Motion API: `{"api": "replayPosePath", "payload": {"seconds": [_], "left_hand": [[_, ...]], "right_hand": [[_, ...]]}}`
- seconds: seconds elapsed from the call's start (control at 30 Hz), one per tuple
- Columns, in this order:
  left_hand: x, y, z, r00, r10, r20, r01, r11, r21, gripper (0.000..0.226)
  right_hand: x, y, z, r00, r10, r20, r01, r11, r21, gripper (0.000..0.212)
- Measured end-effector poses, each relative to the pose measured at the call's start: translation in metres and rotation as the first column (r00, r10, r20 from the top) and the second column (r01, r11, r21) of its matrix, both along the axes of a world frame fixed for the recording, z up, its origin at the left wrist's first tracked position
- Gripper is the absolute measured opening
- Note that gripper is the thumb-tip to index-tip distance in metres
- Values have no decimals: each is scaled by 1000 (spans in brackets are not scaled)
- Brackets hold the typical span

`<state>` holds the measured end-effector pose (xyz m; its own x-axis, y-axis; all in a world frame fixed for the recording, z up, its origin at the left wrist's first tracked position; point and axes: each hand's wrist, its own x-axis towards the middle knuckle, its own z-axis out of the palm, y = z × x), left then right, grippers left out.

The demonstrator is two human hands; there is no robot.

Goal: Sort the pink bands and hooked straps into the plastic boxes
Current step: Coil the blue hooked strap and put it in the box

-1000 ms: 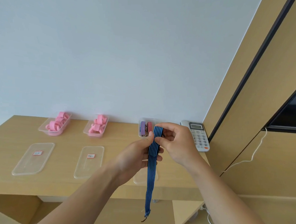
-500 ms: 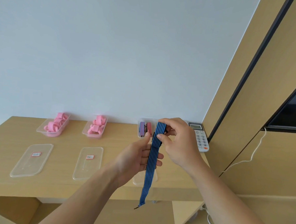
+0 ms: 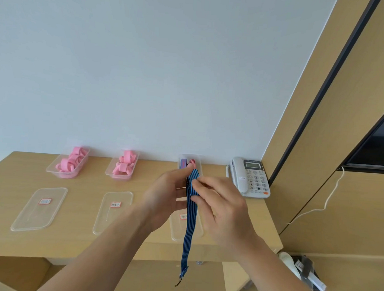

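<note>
Head view: wood bench [image 3: 81,206] runs L to R under a white wall. L hand [image 3: 164,197] and R hand [image 3: 219,204] are raised over its R part, both on the blue striped strap [image 3: 189,229].

- **L hand:** thumb in front, fingers behind, pinching the strap just below its top.
- **R hand:** thumb + index curled round the doubled-over top end, pinching the fold.
- **Strap:** long axis is vertical. Free tail hangs down past the front edge, hook [image 3: 180,278] at the very bottom, off the bench.

Clear lids lie flat along the front edge, each w/ a small label: L lid [image 3: 38,208], mid lid [image 3: 113,212], R lid [image 3: 175,229] right behind the hanging strap.

Open plastic boxes sit along the back edge. L box [image 3: 51,168] and mid box [image 3: 107,173] hold pink bands [image 3: 71,162]. R box [image 3: 198,162] holds rolled straps, one purple [image 3: 183,162], one red [image 3: 192,162]. Phone [image 3: 250,177] at the back R corner.

Key relation: R box lies straight beyond the hands, the fold nearly overlapping it in view. Target is dead ahead, both hands abt equally near.

Judgement: strap looks mid-fold. Tail prob needs gathering up first, else the hook could snag the front edge or box rim.
</note>
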<state>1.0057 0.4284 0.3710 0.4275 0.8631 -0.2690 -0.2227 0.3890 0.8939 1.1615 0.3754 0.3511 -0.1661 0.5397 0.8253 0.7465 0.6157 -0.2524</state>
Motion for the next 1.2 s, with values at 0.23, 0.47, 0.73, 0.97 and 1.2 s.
{"api": "replayPosePath", "payload": {"seconds": [0.23, 0.47, 0.73, 0.97, 1.2], "left_hand": [[-6, 2, 5, 1000, 24, 17, -24, 999, 25, 31], [-7, -3, 5, 993, 96, -66, -85, 986, 147, 21], [-4, -14, 5, 991, 99, -95, -74, 969, 236, 34], [-3, -20, 5, 999, 27, -27, -20, 970, 241, 38], [3, -23, 5, 986, 28, -166, 20, 959, 282, 29]], "right_hand": [[-4, -6, -18, 999, 48, 21, -47, 999, -11, 16], [-3, -8, -15, 998, 54, 36, -51, 996, -70, 12], [8, 6, 24, 983, -77, -167, -31, 827, -561, 49], [20, 12, 45, 970, 2, -242, -179, 682, -710, 35], [21, 9, 50, 945, -36, -326, -193, 743, -641, 36]]}}
